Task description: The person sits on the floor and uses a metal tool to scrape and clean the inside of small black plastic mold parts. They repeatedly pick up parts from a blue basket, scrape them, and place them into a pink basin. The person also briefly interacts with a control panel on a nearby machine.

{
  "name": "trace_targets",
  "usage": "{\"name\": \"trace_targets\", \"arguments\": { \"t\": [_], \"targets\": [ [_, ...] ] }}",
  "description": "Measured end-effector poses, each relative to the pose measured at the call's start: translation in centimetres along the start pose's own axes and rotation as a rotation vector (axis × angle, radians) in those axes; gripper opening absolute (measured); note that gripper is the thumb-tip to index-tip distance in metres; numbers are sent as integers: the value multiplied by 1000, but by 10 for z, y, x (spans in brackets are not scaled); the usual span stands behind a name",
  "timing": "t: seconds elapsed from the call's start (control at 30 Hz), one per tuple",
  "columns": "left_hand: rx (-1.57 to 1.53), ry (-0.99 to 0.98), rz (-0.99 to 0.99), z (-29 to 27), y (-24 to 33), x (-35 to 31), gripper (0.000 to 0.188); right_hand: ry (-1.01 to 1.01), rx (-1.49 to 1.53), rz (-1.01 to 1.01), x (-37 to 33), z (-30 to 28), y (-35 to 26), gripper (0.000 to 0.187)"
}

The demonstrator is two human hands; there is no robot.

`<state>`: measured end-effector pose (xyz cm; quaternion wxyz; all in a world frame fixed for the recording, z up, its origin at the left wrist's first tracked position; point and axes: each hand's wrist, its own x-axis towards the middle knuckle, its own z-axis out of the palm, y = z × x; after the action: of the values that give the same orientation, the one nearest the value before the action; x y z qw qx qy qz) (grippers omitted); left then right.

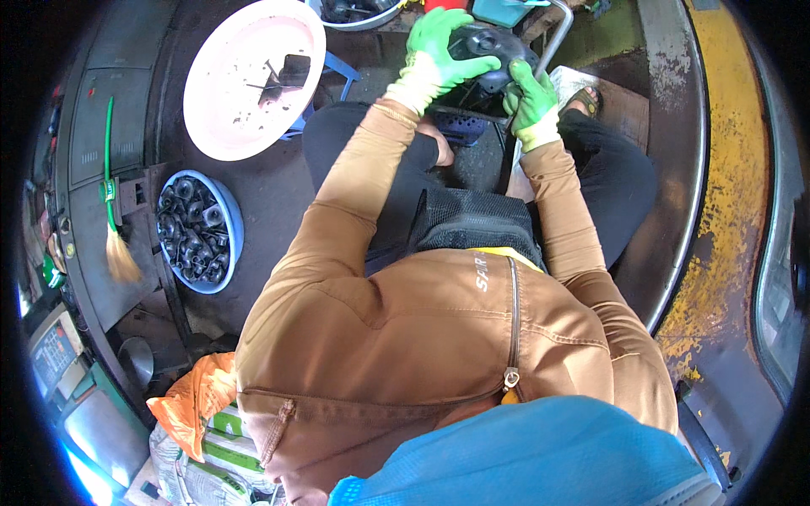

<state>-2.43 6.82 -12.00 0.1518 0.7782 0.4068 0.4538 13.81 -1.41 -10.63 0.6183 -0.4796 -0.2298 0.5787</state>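
Head view. Hard to make out: the far side of the black part [488, 40], and the right hand's fingertips, partly hidden. Cut off by the upper edge: tub [360, 25] of black pieces, just right of the pink basin [218, 88]. Black part: right of the basin, glossy, rounded, raised ring on its face. Left hand [440, 61]: green-gloved, thumb and fingers wide around it. Right hand [531, 99]: green-gloved, gripping its right edge.

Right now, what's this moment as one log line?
left hand: holding black part | right hand: holding same part | around: pink basin, blue tub of small black parts, green-handled broom
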Motion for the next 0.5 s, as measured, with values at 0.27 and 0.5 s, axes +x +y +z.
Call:
{"name": "trace_targets", "arguments": {
  "t": [0.27, 0.5],
  "targets": [
    [-691, 219, -627, 38, 14, -14, 60, 64, -443, -121, -7, 0, 36, 22],
    [104, -111, -80, 13, -55, -7, 53, -104, -707, -478, -38, -32, 28, 29]
  ]
}}
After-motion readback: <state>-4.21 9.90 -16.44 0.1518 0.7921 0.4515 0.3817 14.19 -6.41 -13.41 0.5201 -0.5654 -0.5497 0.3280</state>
